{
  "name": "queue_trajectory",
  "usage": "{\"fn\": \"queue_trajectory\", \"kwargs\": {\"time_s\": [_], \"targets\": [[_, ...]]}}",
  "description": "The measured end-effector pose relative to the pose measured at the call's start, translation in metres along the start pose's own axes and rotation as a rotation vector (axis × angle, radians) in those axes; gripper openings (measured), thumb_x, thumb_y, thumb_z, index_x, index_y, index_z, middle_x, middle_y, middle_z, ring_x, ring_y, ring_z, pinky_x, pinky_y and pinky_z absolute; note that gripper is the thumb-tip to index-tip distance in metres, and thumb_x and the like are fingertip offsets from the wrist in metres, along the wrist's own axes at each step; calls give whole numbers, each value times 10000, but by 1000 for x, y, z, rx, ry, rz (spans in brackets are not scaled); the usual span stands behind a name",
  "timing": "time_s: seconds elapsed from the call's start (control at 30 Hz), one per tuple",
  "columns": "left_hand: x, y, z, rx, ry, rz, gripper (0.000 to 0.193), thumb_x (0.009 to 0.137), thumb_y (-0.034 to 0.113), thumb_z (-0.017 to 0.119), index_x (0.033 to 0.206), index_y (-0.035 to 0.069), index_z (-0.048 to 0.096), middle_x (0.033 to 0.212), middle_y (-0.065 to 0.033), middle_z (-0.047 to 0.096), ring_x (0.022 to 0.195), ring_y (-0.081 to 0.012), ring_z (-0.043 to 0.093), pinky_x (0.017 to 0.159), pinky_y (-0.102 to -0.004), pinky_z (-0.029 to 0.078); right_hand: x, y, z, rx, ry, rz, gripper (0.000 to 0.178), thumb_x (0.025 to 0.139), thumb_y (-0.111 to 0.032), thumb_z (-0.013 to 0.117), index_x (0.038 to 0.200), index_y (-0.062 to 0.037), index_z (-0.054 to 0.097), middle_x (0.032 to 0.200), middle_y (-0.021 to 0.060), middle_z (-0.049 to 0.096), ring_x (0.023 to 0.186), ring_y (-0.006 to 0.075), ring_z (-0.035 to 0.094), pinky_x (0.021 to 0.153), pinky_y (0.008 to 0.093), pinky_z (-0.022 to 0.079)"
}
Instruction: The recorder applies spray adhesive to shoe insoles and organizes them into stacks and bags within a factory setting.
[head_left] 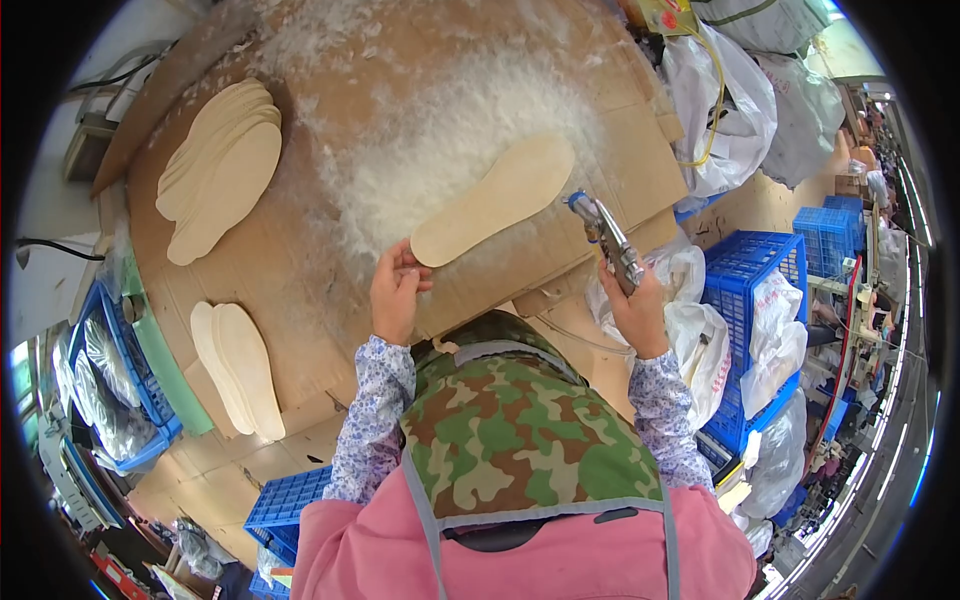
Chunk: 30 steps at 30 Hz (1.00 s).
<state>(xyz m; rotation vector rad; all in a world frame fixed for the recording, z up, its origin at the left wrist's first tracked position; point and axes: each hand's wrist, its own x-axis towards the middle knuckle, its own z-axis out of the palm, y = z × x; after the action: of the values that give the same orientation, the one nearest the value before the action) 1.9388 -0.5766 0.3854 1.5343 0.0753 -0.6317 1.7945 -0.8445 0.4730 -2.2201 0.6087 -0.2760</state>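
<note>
A single beige insole [495, 200] lies slantwise on the cardboard-covered table, over a patch of whitish overspray. My left hand [397, 290] is at its near left end, with the fingers curled at the edge and the thumb side against it. In my right hand [637, 305] is a metal spray gun [612, 240], gripped by its handle. The gun's nozzle points up and left, close to the insole's far right end but apart from it. A fanned stack of insoles [225, 170] lies at the far left, and a smaller stack [237, 370] is nearer on the left.
Cardboard [330, 300] covers the table, its near edge close to my apron. At right stand a blue crate [745, 290] and white plastic bags [715, 110]. A yellow hose [716, 100] hangs there. Blue baskets [150, 385] stand at lower left, another [285, 505] below the table.
</note>
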Motion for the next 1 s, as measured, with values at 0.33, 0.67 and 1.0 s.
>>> {"fn": "queue_trajectory", "kwargs": {"time_s": [0.33, 0.67, 1.0], "targets": [[0, -2, -6, -58, -49, -3, 415, 859, -17, 414, 1274, -12, 423, 1086, -115, 525, 878, -158, 571, 744, -282, 511, -31, -33, 16, 24, -112, 45, 217, 833, -68, 599, 1042, -32, 549, 770, 158, 582, 666, 282, 582, 618, 321, 454], [-5, -7, -10, -87, -52, 8, 497, 852, -23, 410, 1337, -14, 301, 1112, -164, 512, 910, -190, 578, 765, -294, 509, -47, -64, 35, 62, -220, 21, 250, 810, -37, 606, 1054, -25, 556, 799, 112, 602, 700, 209, 581, 647, 290, 455], [-6, -6, -16, -9, -47, -20, 523, 835, -18, 421, 1337, -8, 275, 1102, -163, 520, 792, -163, 565, 593, -243, 501, -57, -77, 48, 93, -354, -56, 244, 806, -52, 615, 1038, 0, 562, 861, 142, 603, 766, 245, 602, 694, 303, 461]]}}
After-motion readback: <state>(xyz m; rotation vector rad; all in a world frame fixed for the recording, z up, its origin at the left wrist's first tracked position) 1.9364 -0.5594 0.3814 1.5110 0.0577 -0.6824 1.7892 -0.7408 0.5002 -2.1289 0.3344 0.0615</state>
